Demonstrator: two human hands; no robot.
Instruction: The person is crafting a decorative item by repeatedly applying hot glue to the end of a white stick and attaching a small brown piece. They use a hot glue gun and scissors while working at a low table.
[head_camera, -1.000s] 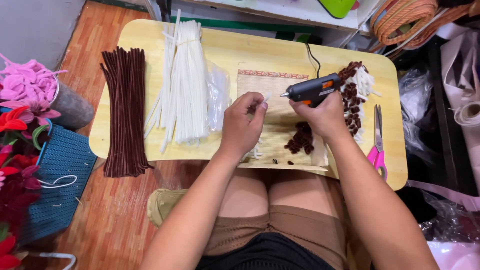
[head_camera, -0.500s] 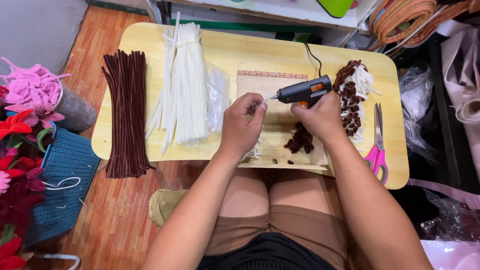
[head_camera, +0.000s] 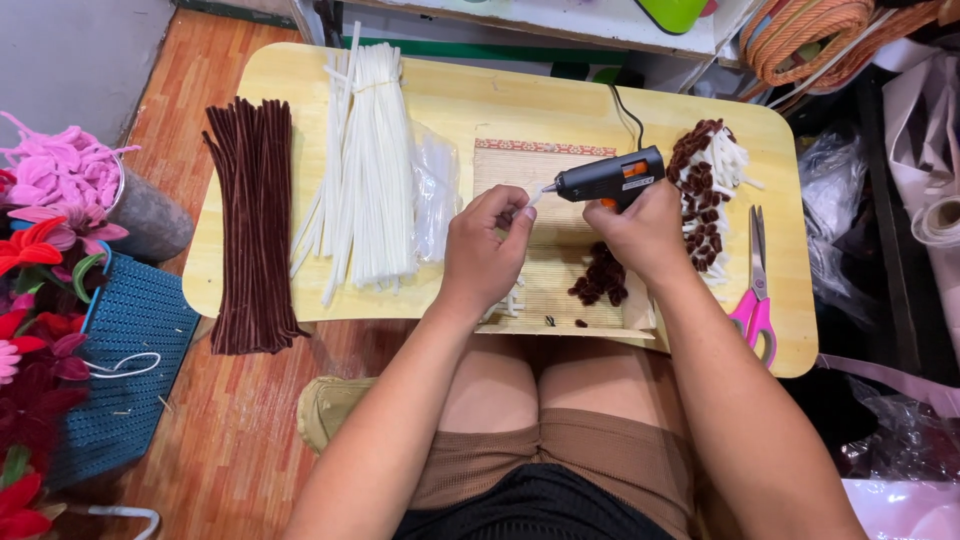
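Right hand (head_camera: 648, 232) closed around glue gun (head_camera: 610, 178), nozzle pointing left. Left hand (head_camera: 487, 243) pinches a small white stick (head_camera: 533, 199) at the nozzle tip, fingers curled. Both over the bamboo mat (head_camera: 530, 270) mid-bench (head_camera: 500, 105). Brown pieces (head_camera: 600, 280) lie under the right hand; scissors (head_camera: 755, 295) to the right.

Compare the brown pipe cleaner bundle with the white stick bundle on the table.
The brown pipe cleaner bundle is dark and fuzzy; the white stick bundle is pale and smooth. The brown one overhangs the table's near edge; the white one overhangs the far edge. The brown one lies further left. Both are long, loose bundles lying flat, untouched by either hand.
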